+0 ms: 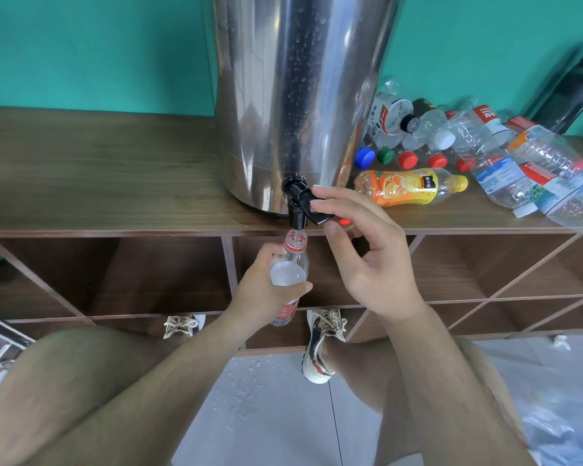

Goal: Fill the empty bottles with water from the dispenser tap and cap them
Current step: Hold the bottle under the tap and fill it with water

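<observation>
A steel water dispenser (297, 95) stands on a wooden shelf top (98, 183), its black tap (298, 205) jutting over the front edge. My left hand (263, 290) grips a clear bottle with a red label (292, 264) upright under the spout, mouth uncapped, and water runs into it. The bottle is nearly full. My right hand (360, 250) pinches the tap's black lever between fingers and thumb, and a red cap (343, 222) shows behind those fingers.
Right of the dispenser lie several empty plastic bottles (505, 163), an orange juice bottle (411, 188) and loose blue, green and red caps (401, 158). Open cubbies (148, 274) sit below the shelf top. Water drops spot the tiled floor (249, 391) by my feet.
</observation>
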Demonstrator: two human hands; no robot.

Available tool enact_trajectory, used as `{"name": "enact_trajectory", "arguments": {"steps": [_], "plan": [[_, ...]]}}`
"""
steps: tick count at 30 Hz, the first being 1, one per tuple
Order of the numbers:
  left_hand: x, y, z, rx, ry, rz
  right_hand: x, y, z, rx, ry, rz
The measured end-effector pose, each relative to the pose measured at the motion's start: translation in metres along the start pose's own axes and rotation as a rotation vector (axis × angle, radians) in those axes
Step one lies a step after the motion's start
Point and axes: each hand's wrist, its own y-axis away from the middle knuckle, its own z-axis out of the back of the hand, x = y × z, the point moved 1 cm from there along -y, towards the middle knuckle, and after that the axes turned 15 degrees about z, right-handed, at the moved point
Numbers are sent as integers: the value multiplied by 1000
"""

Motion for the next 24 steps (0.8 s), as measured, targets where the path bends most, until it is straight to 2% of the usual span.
{"name": "enact_trajectory", "arguments": {"steps": [24], "plan": [[0, 0, -2, -9, -62, 7, -1, 0, 0, 7, -44, -26]]}}
